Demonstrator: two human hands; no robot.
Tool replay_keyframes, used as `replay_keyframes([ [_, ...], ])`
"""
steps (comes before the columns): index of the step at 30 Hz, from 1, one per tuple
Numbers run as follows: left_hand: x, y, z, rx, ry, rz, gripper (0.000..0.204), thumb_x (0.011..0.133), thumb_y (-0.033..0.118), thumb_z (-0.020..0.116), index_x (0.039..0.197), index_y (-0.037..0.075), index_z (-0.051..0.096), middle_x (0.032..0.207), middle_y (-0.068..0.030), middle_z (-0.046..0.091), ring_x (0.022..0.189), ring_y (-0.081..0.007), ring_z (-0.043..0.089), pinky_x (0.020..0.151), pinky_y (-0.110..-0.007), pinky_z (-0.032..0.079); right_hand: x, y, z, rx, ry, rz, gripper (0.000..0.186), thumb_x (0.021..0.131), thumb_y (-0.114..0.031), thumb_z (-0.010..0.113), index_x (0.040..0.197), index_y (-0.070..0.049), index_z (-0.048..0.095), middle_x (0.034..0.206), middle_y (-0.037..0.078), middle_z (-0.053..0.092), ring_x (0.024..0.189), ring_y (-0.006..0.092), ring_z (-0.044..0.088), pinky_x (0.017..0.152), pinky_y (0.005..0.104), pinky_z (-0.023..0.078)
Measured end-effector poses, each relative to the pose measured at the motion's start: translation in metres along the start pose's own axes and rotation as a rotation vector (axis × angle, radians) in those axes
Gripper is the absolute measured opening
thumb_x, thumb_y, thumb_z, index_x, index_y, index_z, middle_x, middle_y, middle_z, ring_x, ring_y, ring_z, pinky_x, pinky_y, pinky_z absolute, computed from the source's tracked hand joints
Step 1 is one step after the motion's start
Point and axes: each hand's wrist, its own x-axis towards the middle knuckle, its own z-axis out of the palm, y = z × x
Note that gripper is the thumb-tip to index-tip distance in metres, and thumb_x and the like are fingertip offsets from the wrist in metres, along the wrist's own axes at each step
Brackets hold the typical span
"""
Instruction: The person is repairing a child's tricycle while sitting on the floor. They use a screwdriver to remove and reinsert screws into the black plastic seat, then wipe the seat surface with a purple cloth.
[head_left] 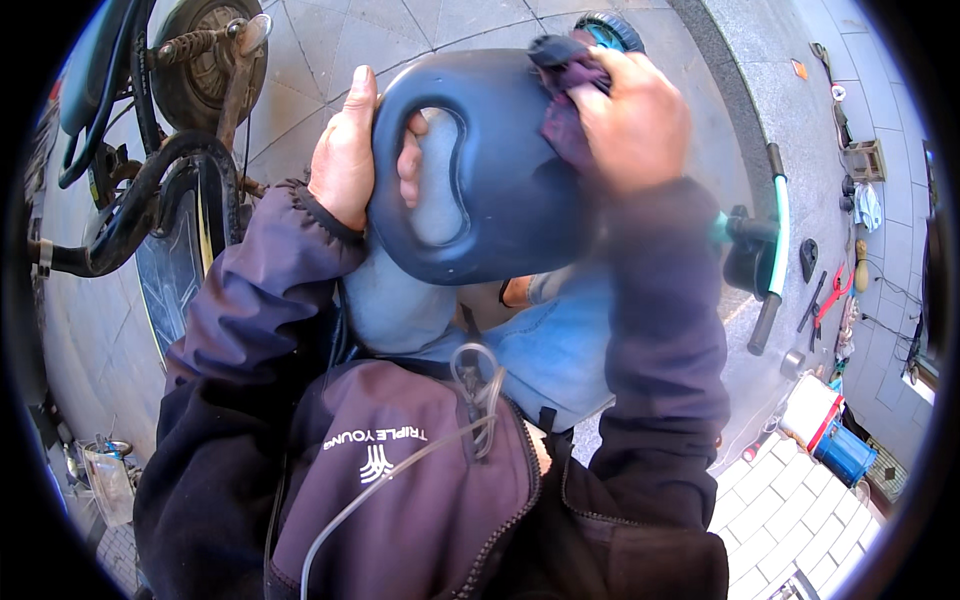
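In front of my body is a dark blue-black moulded plastic panel (505, 190) with rounded corners and an oval hand hole near its left side. My left hand (343, 155) is closed around the panel's left edge, its thumb pointing up and its fingertips showing through the hole. Bunched in my right hand (640, 125) is a dark purple cloth (567, 125), pressed against the panel's upper right. The right hand is smeared by motion. Below the panel are my legs in light blue jeans (550, 350).
At the left stands a vehicle with a dirty wheel (205, 65) and a bent black tube frame (110, 255). A teal-rimmed wheel (612, 30) lies beyond the panel. On the right are a teal-and-black handlebar (779, 235), red-handled pliers (830, 298) and a blue container (846, 455).
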Motion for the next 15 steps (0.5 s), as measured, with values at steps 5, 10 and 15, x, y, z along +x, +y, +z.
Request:
replay_keyframes([
  [5, -0.006, 0.003, 0.01, 0.083, 0.014, 0.019, 0.076, 0.096, 0.068, 0.02, 0.091, 0.001, 0.055, 0.051, -0.0041, 0.048, 0.04, -0.0142, 0.047, 0.041, -0.026, 0.043, 0.026, -0.041, 0.027, -0.056, 0.013, -0.173, 0.016, 0.077, -0.02, 0.062, 0.086, -0.009, 0.069, 0.088, 0.012, 0.067, 0.085, 0.0307, 0.064, 0.074, 0.0427, 0.053],
  [10, -0.003, -0.002, -0.003, -0.071, -0.037, -0.007, 0.078, 0.093, 0.072, 0.019, 0.09, 0.005, 0.058, 0.057, -0.0045, 0.053, 0.042, -0.0149, 0.049, 0.042, -0.027, 0.044, 0.017, -0.081, 0.028, 0.042, -0.019, -0.442, 0.024, 0.072, -0.018, 0.068, 0.095, -0.012, 0.071, 0.089, 0.007, 0.067, 0.084, 0.0274, 0.063, 0.072, 0.0375, 0.052],
  [15, -0.004, 0.001, 0.002, -0.077, 0.089, 0.001, 0.078, 0.094, 0.072, 0.022, 0.094, 0.004, 0.06, 0.052, -0.0032, 0.049, 0.039, -0.0158, 0.048, 0.038, -0.027, 0.043, -0.028, -0.076, 0.008, 0.094, -0.021, -0.519, 0.011, 0.071, -0.017, 0.063, 0.078, -0.009, 0.064, 0.086, 0.005, 0.06, 0.085, 0.024, 0.059, 0.07, 0.0368, 0.05],
])
